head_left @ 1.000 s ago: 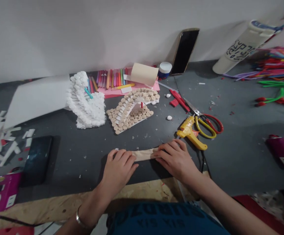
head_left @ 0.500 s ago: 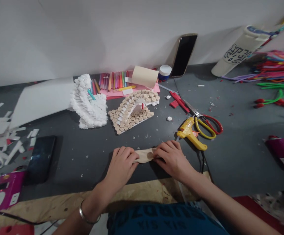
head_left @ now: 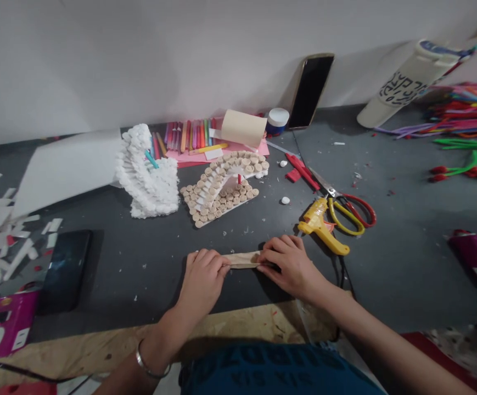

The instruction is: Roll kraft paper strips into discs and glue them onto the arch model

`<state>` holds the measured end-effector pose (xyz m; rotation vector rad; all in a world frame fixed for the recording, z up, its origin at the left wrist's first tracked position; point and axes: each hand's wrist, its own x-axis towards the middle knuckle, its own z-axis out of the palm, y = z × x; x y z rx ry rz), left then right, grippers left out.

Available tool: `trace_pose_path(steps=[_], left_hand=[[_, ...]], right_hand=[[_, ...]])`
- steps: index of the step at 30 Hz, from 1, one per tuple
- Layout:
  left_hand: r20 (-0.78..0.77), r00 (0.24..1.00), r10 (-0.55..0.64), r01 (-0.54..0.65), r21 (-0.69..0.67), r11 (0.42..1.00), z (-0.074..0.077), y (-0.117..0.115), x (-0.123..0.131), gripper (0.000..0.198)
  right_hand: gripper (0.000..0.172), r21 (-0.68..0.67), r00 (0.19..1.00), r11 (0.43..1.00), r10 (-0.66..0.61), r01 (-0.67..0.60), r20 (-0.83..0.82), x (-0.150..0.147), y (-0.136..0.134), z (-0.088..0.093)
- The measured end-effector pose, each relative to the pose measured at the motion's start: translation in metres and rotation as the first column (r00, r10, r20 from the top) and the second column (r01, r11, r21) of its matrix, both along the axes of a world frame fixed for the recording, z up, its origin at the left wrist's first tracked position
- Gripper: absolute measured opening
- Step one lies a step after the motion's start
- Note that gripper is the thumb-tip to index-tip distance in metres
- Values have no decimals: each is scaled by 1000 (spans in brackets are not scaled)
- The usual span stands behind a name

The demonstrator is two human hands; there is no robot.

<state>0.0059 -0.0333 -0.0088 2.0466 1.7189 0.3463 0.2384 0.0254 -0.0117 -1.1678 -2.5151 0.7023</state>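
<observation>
A narrow strip of beige paper (head_left: 242, 260) is stretched between my hands, low over the front of the dark table. My left hand (head_left: 205, 277) pinches its left end, with the fingers closed. The right end is gripped by the closed fingers of my right hand (head_left: 285, 263). Behind the strip stands a small arched model (head_left: 225, 189) covered in rolled beige paper coils. Left of that is a white, fluffy-surfaced model (head_left: 150, 175) with a teal stick on it. A yellow glue gun (head_left: 323, 226) lies just beyond my right hand.
Scissors (head_left: 347, 208) and a red cutter (head_left: 299, 169) lie right of the arched model. A roll of beige paper (head_left: 244, 127) rests behind it. White paper scraps (head_left: 3, 247) and a dark phone (head_left: 66, 269) are at left. A tall tumbler (head_left: 407, 82) leans at the back right.
The paper strip looks narrower and flatter between my hands. Both hands keep hold of its ends and have barely shifted.
</observation>
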Motion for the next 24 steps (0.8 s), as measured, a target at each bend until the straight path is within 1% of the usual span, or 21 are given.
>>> trace_pose_path(steps=[4,6,8,10,12,13,15,16,17,18,20,22,24], left_hand=[[-31,998,56,-55,39,998,1,2,1,16],[-51,997,63,-59,83,995,1,4,1,15],[-72,995,64,-53,150,987,1,6,1,14],[-78,994,75,-53,250,967,3,10,2,13],[-63,993,100,-66,402,913,9,17,3,13],[-53,992,112,-72,490,869,12,22,3,12],[-50,991,121,-60,647,760,17,31,2,12],[-60,991,117,-43,691,721,18,35,1,12],[-80,991,105,-18,706,708,17,38,0,12],[-110,991,83,15,687,727,14,40,-1,12],[-158,987,22,75,580,811,5,43,-2,12],[-142,990,-9,76,474,878,-5,43,-3,11],[-97,995,20,20,396,918,-11,43,-3,10]], right_hand=[[11,27,999,999,-31,30,27,0,6,-6],[14,66,998,997,-40,37,44,-1,9,-7],[17,147,997,987,-69,62,47,-2,11,-4],[20,265,994,959,-111,105,8,-4,15,3],[18,398,988,905,-136,154,-73,-4,21,13],[16,461,983,869,-140,178,-115,-4,24,17],[10,556,975,803,-142,215,-172,-2,30,24],[8,573,976,792,-137,211,-170,-2,33,24],[8,564,981,804,-130,189,-144,-1,35,22],[9,535,988,830,-119,156,-103,0,37,18],[12,425,997,902,-81,75,-3,0,38,6],[12,380,997,923,-74,57,30,1,39,-6],[10,365,995,928,-88,68,37,0,39,-16]])
